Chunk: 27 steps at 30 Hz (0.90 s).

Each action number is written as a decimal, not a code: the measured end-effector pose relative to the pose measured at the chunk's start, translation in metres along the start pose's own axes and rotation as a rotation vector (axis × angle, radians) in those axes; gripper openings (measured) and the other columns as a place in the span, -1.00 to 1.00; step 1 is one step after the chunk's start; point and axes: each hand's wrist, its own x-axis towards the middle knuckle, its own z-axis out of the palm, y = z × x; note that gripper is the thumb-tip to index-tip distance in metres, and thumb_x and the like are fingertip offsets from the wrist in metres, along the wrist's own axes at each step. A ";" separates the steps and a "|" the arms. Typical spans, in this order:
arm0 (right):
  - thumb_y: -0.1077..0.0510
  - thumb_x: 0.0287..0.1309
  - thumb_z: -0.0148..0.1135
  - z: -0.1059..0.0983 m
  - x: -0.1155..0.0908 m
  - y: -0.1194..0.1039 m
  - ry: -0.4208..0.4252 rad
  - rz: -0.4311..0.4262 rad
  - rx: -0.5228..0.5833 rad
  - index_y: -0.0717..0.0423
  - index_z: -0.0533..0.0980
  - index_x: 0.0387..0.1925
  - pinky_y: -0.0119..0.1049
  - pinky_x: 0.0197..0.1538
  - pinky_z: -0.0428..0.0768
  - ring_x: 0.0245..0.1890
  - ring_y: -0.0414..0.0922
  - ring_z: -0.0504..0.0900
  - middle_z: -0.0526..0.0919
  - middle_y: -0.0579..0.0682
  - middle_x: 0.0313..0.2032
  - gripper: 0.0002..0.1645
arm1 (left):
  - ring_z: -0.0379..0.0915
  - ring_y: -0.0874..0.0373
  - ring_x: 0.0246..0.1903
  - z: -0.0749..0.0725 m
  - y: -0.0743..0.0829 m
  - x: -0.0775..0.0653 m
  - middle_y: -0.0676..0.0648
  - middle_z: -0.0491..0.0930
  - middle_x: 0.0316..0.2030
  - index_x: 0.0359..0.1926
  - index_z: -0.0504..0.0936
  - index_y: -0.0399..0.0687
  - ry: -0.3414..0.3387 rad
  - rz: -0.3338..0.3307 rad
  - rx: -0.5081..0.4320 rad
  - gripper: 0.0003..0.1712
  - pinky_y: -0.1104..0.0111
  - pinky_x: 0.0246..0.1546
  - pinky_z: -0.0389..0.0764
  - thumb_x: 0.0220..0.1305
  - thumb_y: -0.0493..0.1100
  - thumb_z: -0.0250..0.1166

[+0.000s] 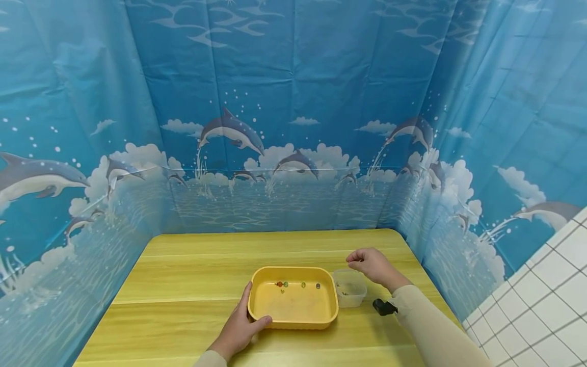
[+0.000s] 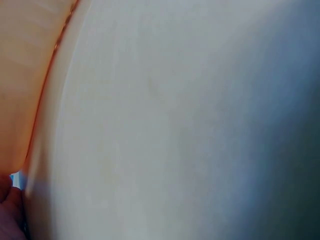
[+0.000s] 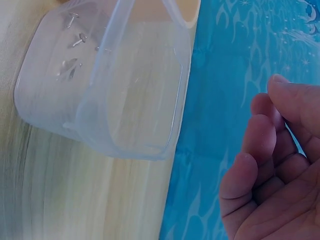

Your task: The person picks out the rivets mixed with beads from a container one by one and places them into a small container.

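Yellow tray (image 1: 293, 310) gripped at left by left hand (image 1: 239, 324); clear container (image 1: 352, 302) seen near-left of right hand (image 1: 375, 267), fingers (image 3: 260, 137) curled, any held item undeterminable.

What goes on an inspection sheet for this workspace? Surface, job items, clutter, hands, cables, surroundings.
Surface: wood-grain table, yellow.
Job's things: yellow tray with a few small bead-like pieces inside; clear container at its right, small pieces in it.
Clutter: nothing seen.
Left hand: grips the yellow tray's left side.
Right hand: raised near the clear container, not touching it; cannot tell whether it pinches anything tiny. Black device at its wrist.
Cables: nothing seen.
Surroundings: blue dolphin-print curtain; white tiles at right.
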 end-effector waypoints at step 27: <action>0.15 0.42 0.32 -0.006 -0.003 0.005 0.012 -0.015 -0.037 0.14 0.73 -0.01 -0.03 -0.04 0.72 -0.08 -0.03 0.71 0.77 0.04 -0.05 -0.77 | 0.43 -0.21 0.42 0.000 0.002 -0.002 -0.41 0.03 0.63 0.73 -0.25 0.06 -0.004 -0.012 0.006 0.34 0.05 0.37 0.50 0.29 0.15 0.52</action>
